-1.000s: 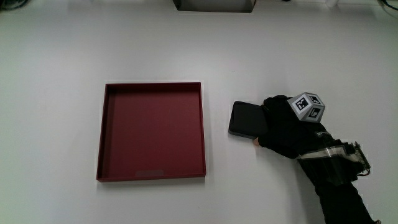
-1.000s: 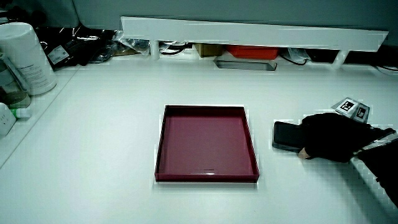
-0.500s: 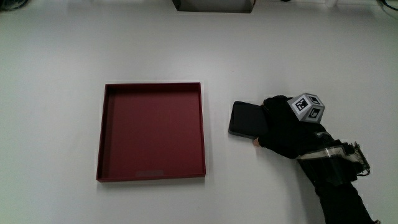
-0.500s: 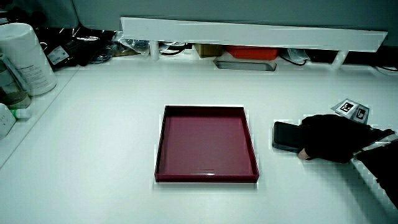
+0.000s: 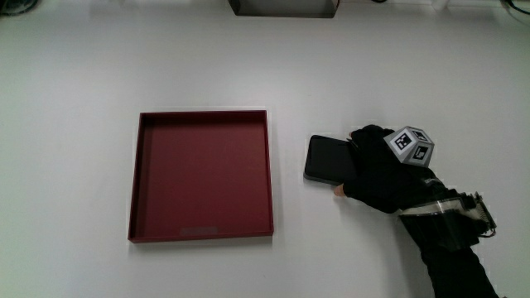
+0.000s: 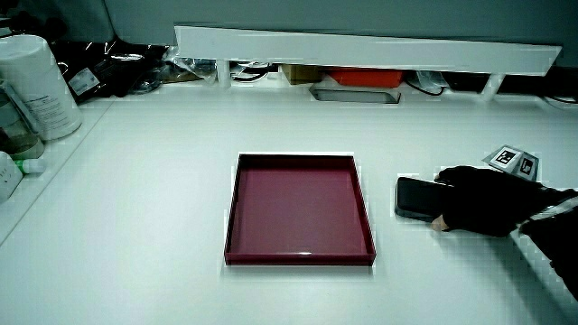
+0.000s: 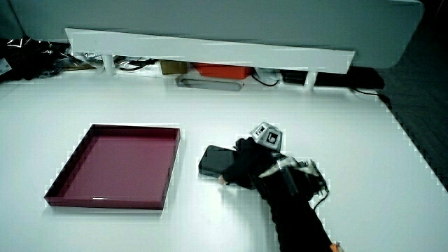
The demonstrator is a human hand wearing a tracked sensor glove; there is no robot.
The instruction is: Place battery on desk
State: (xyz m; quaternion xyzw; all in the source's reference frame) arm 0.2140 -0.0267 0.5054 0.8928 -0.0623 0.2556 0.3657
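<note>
One red tray [image 5: 200,113], square and shallow, is seen lying flat on the white bench [image 5: 414,74], with nothing visible inside it; its rim is also shown in both side views [image 6: 298,156] [image 7: 133,127]. In a side view a white canister [image 6: 36,86] is seen standing at the bench's edge, well apart from the tray. A low white partition [image 6: 361,45] is seen in both side views [image 7: 210,47], farther from the person than the tray. Just beside the tray, but not touching it, a flat black battery [image 5: 325,158] is laid on the bench, about level with the tray's middle; it is shown flat on the surface in both side views [image 6: 415,197] [image 7: 214,160]. The end of the battery away from the tray is covered by the hand [image 5: 379,174], which is rested low on the bench in both side views [image 6: 483,203] [image 7: 245,166]. The fingers [image 5: 364,132] are curled over the battery's farther edge, and a thumb tip [image 5: 339,190] is pressed at its nearer corner, so that the battery's end is clamped between them. A patterned cube [image 5: 411,146] is carried on the back of the hand and is seen raised above it in both side views [image 6: 511,160] [image 7: 267,136]. The forearm [image 5: 451,248] is stretched from the hand toward the person, over bare bench.
</note>
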